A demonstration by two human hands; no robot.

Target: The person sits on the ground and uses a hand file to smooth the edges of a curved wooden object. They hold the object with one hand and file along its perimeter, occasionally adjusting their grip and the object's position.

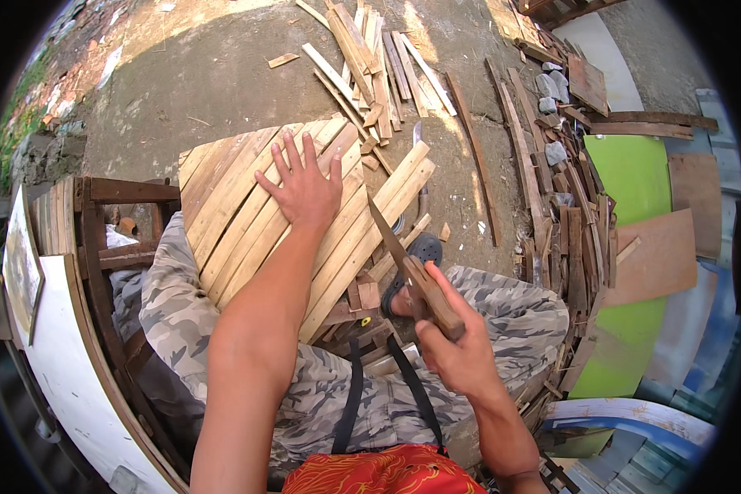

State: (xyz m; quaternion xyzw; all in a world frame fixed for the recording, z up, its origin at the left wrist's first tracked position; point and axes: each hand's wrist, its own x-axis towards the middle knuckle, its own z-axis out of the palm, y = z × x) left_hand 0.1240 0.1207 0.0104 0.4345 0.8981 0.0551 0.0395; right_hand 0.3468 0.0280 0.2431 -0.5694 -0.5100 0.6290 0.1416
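Observation:
A panel of pale wooden slats [222, 193], laid diagonally side by side, rests across my lap. My left hand [306, 191] lies flat on its upper part with the fingers spread. The panel's left side is trimmed straight, while a few slats [387, 202] at its right stick out past the edge. My right hand [459, 350] grips the wooden handle of a handsaw [393, 241]. The saw's blade points up and away, its tip close to the panel's right edge. Whether the teeth touch the wood, I cannot tell.
Loose wood strips [379, 74] lie heaped on the concrete ahead. Stacked scrap timber [572, 222] and a green board [630, 177] stand at my right. A dark wooden frame [128, 191] and a white board [74, 354] are at my left. Wood blocks [361, 295] lie between my legs.

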